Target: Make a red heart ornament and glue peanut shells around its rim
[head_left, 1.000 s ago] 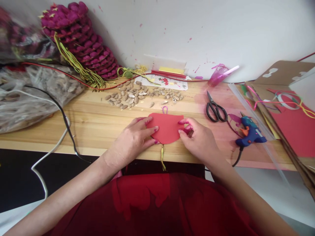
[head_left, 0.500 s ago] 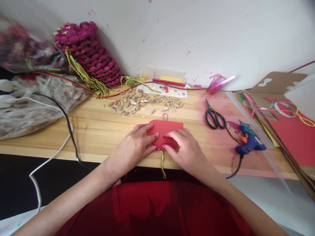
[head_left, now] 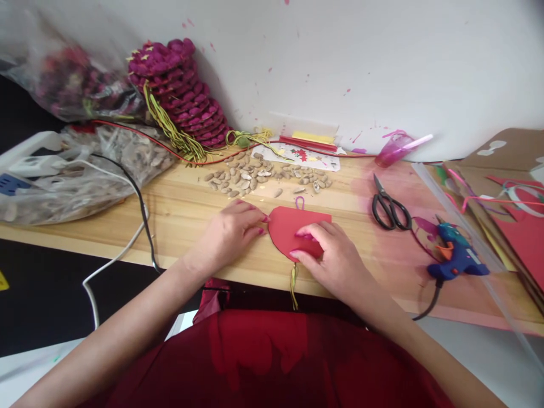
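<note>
A red paper piece (head_left: 289,229) with a curved lower left edge lies flat near the table's front. A purple loop (head_left: 300,202) sticks out at its top, and a yellow-green tassel (head_left: 293,286) hangs from its bottom over the table edge. The fingertips of my left hand (head_left: 238,232) are at the paper's left edge, fingers a little apart. On the paper's right part rests my right hand (head_left: 334,252), its thumb and curved index finger apart on the red surface. That hand hides the paper's lower right side.
Pistachio-like shells (head_left: 250,175) lie behind the paper. Black-handled scissors (head_left: 389,207) and a blue glue gun (head_left: 459,252) are at right, near a cardboard box (head_left: 501,150). A magenta stacked craft (head_left: 187,96), a plastic bag of shells (head_left: 106,187) and cables (head_left: 147,226) are at left.
My left hand has slid leftward off the paper's face to its left edge. My right hand stays on the paper. The view has turned slightly left.
</note>
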Demonstrator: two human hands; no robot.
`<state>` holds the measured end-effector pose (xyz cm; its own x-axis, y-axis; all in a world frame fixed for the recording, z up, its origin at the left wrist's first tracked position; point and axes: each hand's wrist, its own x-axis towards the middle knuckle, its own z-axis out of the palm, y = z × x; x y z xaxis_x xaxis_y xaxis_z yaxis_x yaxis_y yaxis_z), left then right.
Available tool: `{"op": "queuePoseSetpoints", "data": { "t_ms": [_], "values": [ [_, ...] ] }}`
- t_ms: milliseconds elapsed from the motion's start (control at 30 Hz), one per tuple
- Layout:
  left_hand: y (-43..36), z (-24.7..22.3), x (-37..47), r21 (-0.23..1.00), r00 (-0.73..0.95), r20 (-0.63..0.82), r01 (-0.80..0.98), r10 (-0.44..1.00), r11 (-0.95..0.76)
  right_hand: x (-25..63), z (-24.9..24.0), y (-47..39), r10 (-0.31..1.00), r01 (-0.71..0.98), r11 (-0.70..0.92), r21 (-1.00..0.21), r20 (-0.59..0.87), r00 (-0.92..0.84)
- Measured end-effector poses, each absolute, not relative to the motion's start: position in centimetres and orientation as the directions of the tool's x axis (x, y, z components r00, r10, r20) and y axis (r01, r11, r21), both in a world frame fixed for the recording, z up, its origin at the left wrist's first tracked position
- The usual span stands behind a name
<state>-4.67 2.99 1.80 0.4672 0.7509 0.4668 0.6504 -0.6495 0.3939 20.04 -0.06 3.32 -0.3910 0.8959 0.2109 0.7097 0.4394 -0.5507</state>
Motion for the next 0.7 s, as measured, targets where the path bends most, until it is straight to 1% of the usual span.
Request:
{"op": "queuePoseSetpoints", "data": {
  "t_ms": [167, 267, 433, 600, 700],
  "values": [
    [4.1, 2.7, -4.3, 0.384, 0.658, 0.396, 0.515, 0.641, -0.766, 20.1, 3.4, 0.2, 0.894, 0.709, 0.44, -0.552, 0.194, -0.404],
    [5.1, 3.2, -4.3, 0.369, 0.724, 0.376, 0.456, 0.578, -0.81, 20.1, 3.5, 0.3, 0.897, 0.716, 0.433, -0.548, 0.178, -0.406],
    [5.8, 3.2, -4.6, 0.331, 0.732, 0.393, 0.452, 0.557, -0.828, 20.1, 3.5, 0.4, 0.898, 0.716, 0.43, -0.55, 0.176, -0.404],
    [5.8, 2.2, -4.9, 0.417, 0.679, 0.419, 0.445, 0.602, -0.792, 20.1, 3.4, 0.4, 0.898, 0.712, 0.431, -0.554, 0.183, -0.401],
    [5.7, 1.9, -4.7, 0.423, 0.68, 0.417, 0.443, 0.603, -0.791, 20.2, 3.4, 0.4, 0.894, 0.717, 0.442, -0.539, 0.194, -0.405]
  ]
}}
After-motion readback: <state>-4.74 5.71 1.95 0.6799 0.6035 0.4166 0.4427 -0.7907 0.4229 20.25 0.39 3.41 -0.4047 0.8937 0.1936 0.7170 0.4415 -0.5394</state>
